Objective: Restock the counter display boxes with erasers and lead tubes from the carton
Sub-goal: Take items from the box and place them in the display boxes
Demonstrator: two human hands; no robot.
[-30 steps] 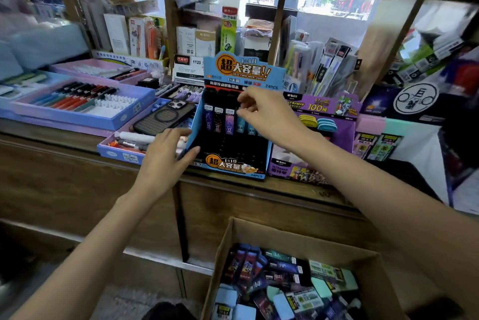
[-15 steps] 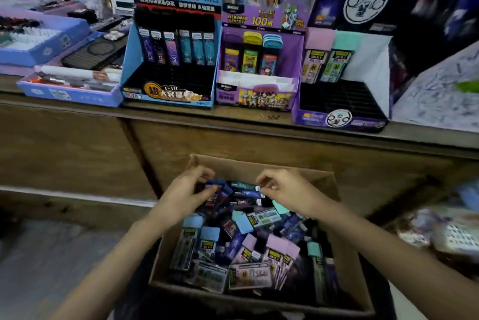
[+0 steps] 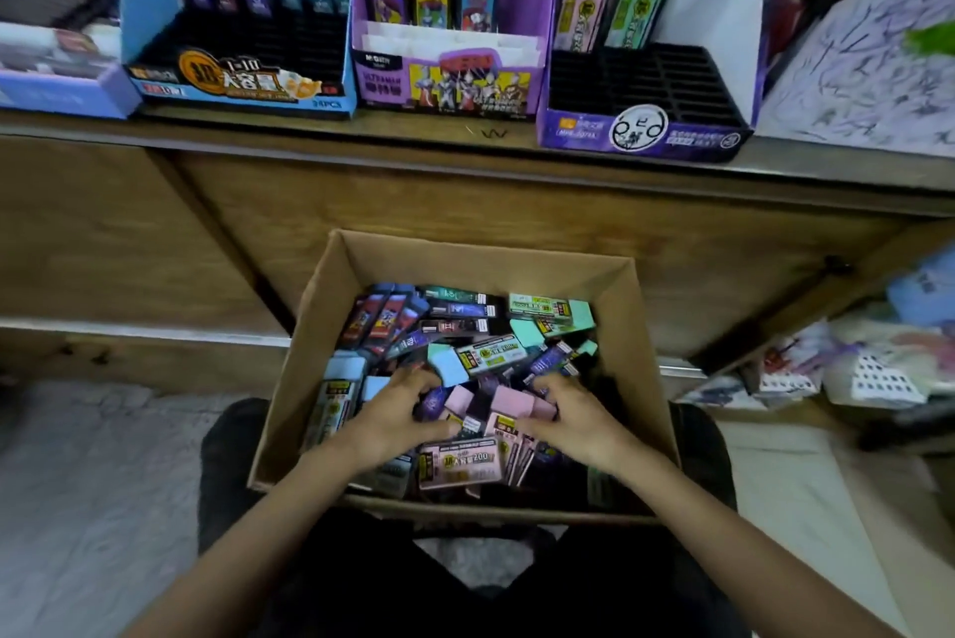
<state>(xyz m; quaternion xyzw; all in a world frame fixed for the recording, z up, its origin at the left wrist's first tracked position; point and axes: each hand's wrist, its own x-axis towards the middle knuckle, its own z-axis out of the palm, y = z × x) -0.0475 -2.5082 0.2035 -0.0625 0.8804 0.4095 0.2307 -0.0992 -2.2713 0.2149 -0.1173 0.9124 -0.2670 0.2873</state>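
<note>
Digging in the carton, left hand and right hand curl fingers over lead tubes; grip unclear.

carton: brown cardboard, open-topped, below the counter | lead tubes and sleeved erasers: jumbled loose inside | blue display box: tubes upright along the back | purple display box: three upright | violet display box: two upright

carton open-topped, packed with packets, black display slots free
</note>
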